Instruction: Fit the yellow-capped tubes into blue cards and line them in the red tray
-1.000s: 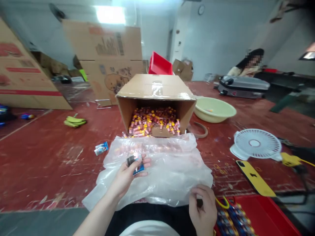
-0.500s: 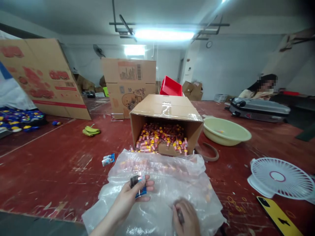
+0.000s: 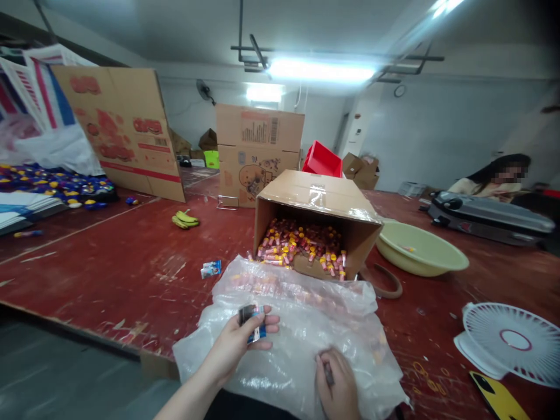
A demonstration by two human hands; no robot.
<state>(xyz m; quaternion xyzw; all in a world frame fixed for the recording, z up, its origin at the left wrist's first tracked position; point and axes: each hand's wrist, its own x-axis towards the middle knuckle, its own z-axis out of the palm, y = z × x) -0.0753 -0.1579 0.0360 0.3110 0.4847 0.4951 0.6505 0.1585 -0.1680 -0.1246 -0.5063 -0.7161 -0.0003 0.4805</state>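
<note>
My left hand [image 3: 236,344] is over the clear plastic sheet [image 3: 289,350], its thumb pressing a small blue printed packet [image 3: 257,332] against its fingers. A dark piece shows by the packet; I cannot tell what it is. My right hand [image 3: 336,379] rests low on the plastic, fingers curled, with something small and dark at the thumb that I cannot make out. In front of both hands an open cardboard box [image 3: 319,192] lies on its side, full of small pink tubes with yellow caps [image 3: 284,245]. More blue packets [image 3: 211,269] lie on the red table to the left.
Bananas [image 3: 185,220] sit on the red table [image 3: 144,256]. A pale green basin [image 3: 420,251], a brown tape ring [image 3: 389,286], a white fan grille [image 3: 516,341] and a yellow phone [image 3: 499,396] are to the right. A person [image 3: 494,175] sits behind a grey suitcase [image 3: 490,219].
The view has turned left, so the table's things appear shifted to the right. My left hand still holds the packet, and my right hand stays curled over the plastic.
</note>
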